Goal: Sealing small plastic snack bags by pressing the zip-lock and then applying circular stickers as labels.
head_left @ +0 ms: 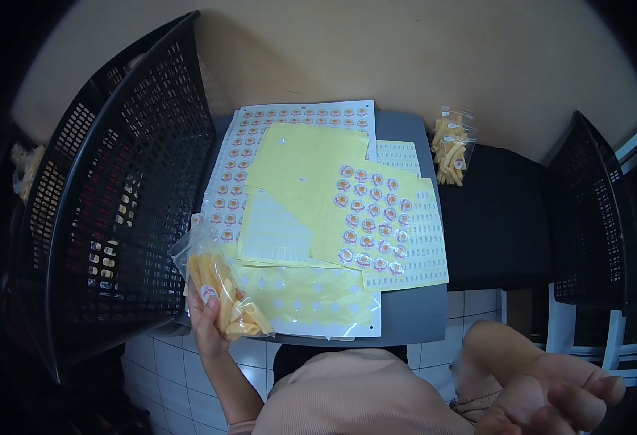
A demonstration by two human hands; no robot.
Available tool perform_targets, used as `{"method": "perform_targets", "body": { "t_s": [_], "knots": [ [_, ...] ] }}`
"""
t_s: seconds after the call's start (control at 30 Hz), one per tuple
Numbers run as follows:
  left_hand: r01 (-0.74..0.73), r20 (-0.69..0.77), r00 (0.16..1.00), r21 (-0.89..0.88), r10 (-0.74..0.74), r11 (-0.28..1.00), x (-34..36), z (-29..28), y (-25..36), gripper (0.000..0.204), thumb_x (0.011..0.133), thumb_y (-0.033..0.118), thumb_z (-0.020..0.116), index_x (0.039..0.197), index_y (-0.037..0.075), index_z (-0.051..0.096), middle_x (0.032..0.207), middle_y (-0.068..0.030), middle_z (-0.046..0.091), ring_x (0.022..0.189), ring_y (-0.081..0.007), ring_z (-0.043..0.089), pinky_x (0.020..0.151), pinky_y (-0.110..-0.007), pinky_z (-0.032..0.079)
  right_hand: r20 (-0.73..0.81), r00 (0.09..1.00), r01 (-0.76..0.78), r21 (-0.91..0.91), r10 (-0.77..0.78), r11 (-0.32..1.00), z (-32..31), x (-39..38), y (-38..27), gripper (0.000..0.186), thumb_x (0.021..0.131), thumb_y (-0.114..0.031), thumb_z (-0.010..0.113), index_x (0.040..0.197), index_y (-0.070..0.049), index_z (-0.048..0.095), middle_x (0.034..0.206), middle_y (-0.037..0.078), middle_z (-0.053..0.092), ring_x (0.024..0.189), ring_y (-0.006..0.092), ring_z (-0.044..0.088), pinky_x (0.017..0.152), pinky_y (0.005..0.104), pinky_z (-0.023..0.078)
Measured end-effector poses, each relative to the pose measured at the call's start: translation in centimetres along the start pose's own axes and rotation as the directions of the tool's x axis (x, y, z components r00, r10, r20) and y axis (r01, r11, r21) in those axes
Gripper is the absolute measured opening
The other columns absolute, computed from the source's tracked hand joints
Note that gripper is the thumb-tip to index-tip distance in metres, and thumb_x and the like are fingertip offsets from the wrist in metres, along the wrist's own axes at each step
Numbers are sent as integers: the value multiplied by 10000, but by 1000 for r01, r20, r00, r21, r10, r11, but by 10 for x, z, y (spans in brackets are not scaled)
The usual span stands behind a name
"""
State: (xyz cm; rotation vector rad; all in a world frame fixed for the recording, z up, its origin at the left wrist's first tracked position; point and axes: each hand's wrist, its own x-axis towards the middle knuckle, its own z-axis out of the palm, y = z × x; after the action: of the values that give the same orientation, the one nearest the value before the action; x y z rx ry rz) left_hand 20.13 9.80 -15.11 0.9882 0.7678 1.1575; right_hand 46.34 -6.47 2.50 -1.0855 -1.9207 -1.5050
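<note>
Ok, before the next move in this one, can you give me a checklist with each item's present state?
1. Left hand has the bag of yellow sticks: ok, held from below with the thumb on its front.
2. Round sticker on the bag: ok, it shows beside the thumb.
3. Bag sealed at the top: cannot tell, the clear film is too indistinct.
4. Right hand empty: cannot tell; no object shows, but the curled fingers could hide something small.
5. Round stickers left on the yellow sheet: ok, several rows remain.
6. Bag clear of the left black basket: cannot tell, they overlap in this view.
</note>
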Motion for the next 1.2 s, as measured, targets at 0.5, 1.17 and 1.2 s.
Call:
{"method": "perform_targets", "body": {
  "t_s": [0.5,1.17,1.2],
  "knots": [
    [24,122,992,30,-28,999,6,27,-9,481,815,186,491,1227,35,292,1011,-113,494,793,-158,543,671,-281,484,473,273,-961,170,837,217,141,-189,11,229,674,-37,642,893,-16,581,877,84,538,781,193,539,626,275,420],
    [363,271,893,32,-358,931,27,117,-63,434,810,119,494,1198,27,323,1034,-122,508,855,-200,573,767,-333,483,864,116,-956,-37,490,292,136,-218,-18,449,596,-149,585,1034,-54,557,1223,119,412,1201,288,311,1018,493,112],
    [331,272,903,47,-331,942,31,120,-67,439,804,93,505,1198,27,323,1031,-119,510,863,-194,571,754,-317,488,863,118,-955,-37,491,294,135,-220,-18,449,596,-149,585,1034,-54,557,1223,119,412,1201,288,311,1018,493,112]
  ]
}}
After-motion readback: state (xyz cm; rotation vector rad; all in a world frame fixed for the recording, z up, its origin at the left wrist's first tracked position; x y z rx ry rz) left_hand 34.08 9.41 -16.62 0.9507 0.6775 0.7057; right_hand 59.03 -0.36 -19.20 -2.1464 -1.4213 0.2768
